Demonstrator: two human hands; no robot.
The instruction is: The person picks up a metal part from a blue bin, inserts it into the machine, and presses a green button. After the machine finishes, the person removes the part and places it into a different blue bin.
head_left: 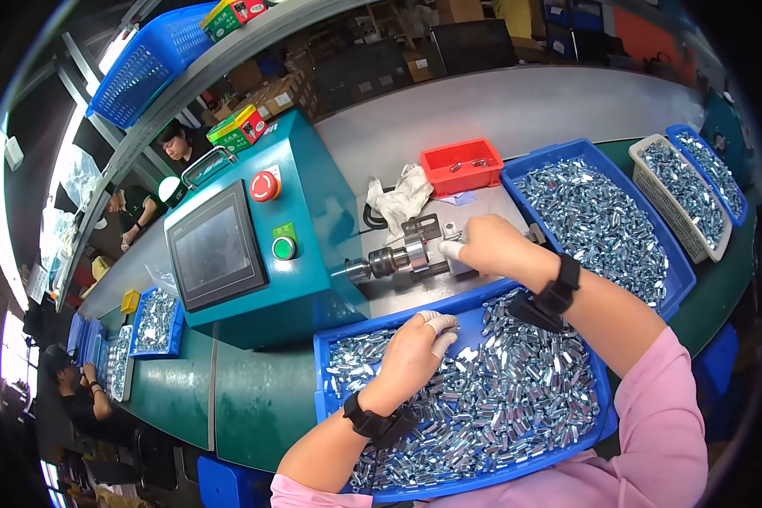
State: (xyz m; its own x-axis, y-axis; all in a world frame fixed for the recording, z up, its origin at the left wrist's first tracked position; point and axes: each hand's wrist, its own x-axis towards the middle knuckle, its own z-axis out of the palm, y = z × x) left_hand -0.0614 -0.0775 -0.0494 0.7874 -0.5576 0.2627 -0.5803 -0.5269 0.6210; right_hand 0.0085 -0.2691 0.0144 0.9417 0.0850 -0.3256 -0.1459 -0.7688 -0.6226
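Observation:
My left hand (412, 356), white covers on its fingertips, is closed with thumb and finger together over the near blue tray (320, 372). That tray is heaped with small shiny metal sleeves (491, 398); whatever the fingers hold is too small to make out. At the machine's round metal chuck (415, 252), my right hand (498, 245) has its covered fingers bent and pressed together. Its fingertips are beside a small metal fixture (451, 230), and anything pinched in them is hidden. The chuck sticks out from the teal machine (322, 229). Each wrist wears a black band.
A red bin (461, 184) with a few metal pieces stands behind the chuck, beside a crumpled white glove (400, 199). To the right are another full blue tray (673, 292) and a white basket (694, 245). The machine carries a screen (214, 245) and red stop button (265, 186). Co-workers sit at left.

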